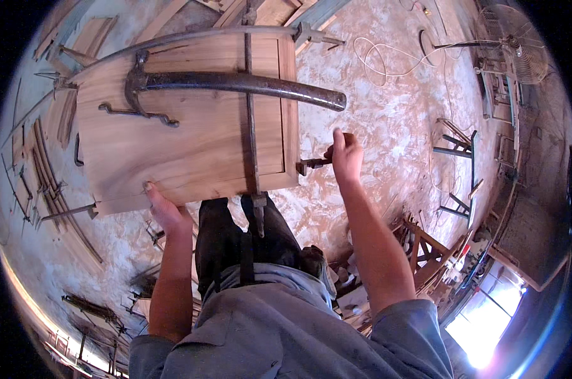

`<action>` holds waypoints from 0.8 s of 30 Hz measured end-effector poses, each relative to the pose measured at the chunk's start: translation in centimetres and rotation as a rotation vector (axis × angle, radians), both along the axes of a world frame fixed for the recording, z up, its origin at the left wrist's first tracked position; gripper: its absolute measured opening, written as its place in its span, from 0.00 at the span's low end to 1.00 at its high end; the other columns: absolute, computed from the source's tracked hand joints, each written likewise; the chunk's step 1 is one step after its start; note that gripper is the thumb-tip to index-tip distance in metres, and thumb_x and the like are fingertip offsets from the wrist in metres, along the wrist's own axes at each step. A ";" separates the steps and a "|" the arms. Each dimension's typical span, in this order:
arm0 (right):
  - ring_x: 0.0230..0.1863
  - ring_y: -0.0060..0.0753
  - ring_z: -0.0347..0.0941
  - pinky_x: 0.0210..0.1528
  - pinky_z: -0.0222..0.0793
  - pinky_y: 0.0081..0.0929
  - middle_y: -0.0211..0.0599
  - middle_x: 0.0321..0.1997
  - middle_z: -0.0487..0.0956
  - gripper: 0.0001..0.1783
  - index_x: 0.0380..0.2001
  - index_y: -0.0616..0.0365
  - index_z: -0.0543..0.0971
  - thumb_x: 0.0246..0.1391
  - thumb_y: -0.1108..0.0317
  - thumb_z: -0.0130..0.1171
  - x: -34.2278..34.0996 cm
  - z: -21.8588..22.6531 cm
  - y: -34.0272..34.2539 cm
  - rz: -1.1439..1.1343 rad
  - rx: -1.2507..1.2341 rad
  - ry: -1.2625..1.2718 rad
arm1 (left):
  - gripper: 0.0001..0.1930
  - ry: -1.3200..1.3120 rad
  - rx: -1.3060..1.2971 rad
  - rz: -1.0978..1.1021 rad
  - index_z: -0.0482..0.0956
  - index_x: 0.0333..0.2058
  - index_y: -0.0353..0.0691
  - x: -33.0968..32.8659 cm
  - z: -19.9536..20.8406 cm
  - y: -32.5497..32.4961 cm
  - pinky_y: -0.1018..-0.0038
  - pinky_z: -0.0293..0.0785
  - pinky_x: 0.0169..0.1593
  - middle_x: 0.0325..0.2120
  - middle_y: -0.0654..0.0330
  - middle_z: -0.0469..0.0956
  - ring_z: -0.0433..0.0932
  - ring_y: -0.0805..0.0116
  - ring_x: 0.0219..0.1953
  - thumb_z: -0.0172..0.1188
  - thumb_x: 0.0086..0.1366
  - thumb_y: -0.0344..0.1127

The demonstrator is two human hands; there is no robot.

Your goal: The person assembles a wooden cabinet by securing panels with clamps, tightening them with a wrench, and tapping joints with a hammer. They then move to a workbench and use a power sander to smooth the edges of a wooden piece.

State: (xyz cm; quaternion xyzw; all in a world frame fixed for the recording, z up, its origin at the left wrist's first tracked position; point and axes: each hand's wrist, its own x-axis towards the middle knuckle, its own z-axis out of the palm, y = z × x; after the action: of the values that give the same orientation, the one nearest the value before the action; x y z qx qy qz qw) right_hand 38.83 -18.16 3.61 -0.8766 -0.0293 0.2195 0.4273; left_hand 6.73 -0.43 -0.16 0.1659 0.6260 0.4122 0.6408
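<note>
A wooden panel (191, 145) with a framed right edge lies flat in front of me. My left hand (168, 213) grips its near edge, thumb on top and fingers hidden beneath. My right hand (346, 161) is closed around the screw handle of a bar clamp (312, 165) at the panel's right edge. A second bar clamp (250, 139) crosses the panel from far to near, its screw end hanging over the near edge. A third, long clamp bar (191, 36) runs along the far edge. On the panel rest a claw hammer (235, 83) and a bent metal rod (137, 114).
Planks (87, 44) lie beyond the panel. More clamps and bars (46, 177) are on the floor at left. A pale cable (381, 57) loops on the floor toward a standing fan (523, 60). Dark metal stands (466, 151) and wood scraps (425, 249) sit at right.
</note>
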 end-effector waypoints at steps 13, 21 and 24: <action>0.35 0.55 0.74 0.37 0.67 0.45 0.58 0.32 0.75 0.15 0.46 0.65 0.65 0.59 0.69 0.50 0.3 -1.9 -1.9 0.474 -0.582 -0.350 | 0.34 0.092 -0.181 0.037 0.64 0.57 0.39 -0.1 0.4 -0.2 0.62 0.67 0.54 0.52 0.55 0.70 0.70 0.59 0.53 0.51 0.64 0.61; 0.31 0.32 0.79 0.35 0.65 0.28 0.27 0.25 0.82 0.09 0.29 0.41 0.85 0.47 0.53 0.63 6.2 -4.6 1.2 1.988 -1.512 0.002 | 0.38 -0.028 -0.094 0.078 0.63 0.56 0.35 -0.6 -0.4 -0.6 0.66 0.71 0.53 0.52 0.57 0.70 0.71 0.62 0.52 0.63 0.58 0.58; 0.31 0.34 0.80 0.35 0.71 0.28 0.30 0.26 0.83 0.07 0.29 0.44 0.85 0.52 0.59 0.60 6.1 -5.1 2.6 1.426 -1.470 0.508 | 0.36 -0.053 -0.084 0.089 0.64 0.56 0.35 -0.9 -0.6 -0.8 0.67 0.70 0.55 0.52 0.58 0.70 0.71 0.63 0.53 0.62 0.59 0.56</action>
State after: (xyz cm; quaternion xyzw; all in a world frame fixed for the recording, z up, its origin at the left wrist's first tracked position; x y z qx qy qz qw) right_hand 44.94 -15.59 -1.45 -0.6278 -0.3074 0.5608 -0.4437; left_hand 5.78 -1.25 -0.76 0.0999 0.6324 0.4177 0.6447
